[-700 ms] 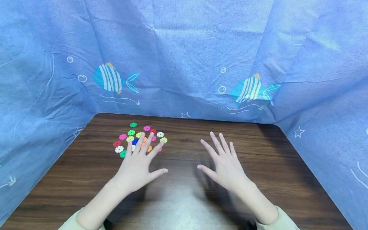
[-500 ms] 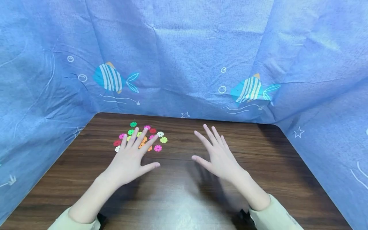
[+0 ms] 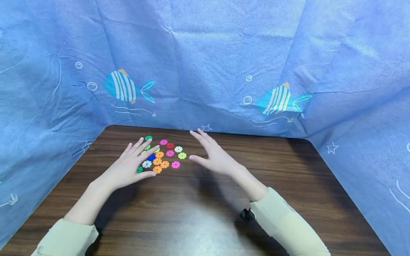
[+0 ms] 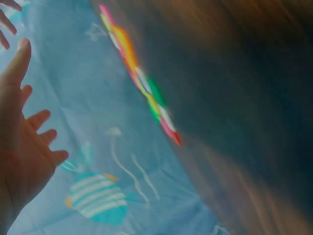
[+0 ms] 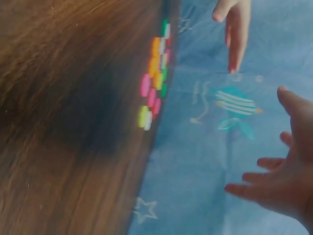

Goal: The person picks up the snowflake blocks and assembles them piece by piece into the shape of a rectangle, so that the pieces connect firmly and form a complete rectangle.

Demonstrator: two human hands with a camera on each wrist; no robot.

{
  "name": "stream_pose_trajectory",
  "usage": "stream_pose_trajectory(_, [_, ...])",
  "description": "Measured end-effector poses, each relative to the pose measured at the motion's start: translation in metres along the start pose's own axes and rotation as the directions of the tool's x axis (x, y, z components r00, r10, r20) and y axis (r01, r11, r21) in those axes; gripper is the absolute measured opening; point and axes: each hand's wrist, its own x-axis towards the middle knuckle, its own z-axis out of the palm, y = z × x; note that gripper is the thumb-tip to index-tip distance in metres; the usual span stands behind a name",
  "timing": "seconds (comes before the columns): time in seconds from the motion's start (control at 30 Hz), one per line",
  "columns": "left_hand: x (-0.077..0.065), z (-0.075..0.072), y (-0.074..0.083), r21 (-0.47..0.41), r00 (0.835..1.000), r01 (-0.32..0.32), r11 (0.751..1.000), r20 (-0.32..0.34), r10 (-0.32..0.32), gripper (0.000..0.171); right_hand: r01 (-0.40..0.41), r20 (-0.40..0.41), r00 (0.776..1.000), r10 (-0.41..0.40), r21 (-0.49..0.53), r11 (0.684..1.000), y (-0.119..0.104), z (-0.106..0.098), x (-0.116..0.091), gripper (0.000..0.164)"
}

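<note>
Several flower-shaped plastic discs [image 3: 159,154] in pink, orange, green, white, red, yellow and blue lie flat in a loose cluster at the table's far left. My left hand [image 3: 128,166] hovers over the cluster's left part with fingers spread, hiding some of the discs. To the right of the cluster is my right hand [image 3: 215,153], raised above the table, fingers extended leftward and thumb apart. Neither hand holds anything. Both wrist views show the discs edge-on as a blurred colored row, with the left hand [image 4: 27,152] and right hand [image 5: 281,169] above table level.
The brown wood-grain table [image 3: 288,199] is bordered at the back and sides by a blue curtain [image 3: 205,71] printed with striped fish. A small black object [image 3: 247,214] shows at the right sleeve's cuff.
Both hands have moved left and a little farther from me, the right hand more so. It now points toward the discs. The discs at the cluster's right stay in place.
</note>
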Motion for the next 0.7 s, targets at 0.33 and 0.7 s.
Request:
stream_pose_trajectory(0.33, [-0.001, 0.009, -0.047, -0.138, 0.992, 0.039, 0.99, 0.127, -0.021, 0.087, 0.094, 0.088, 0.991, -0.099, 0.05, 0.994, 0.021, 0.036, 0.043, 0.08])
stream_pose_trajectory(0.7, [0.003, 0.019, -0.081, -0.198, 0.987, 0.058, 0.978, 0.157, -0.026, 0.077, 0.07, 0.196, 0.978, -0.074, 0.026, 0.997, 0.037, 0.075, 0.06, 0.052])
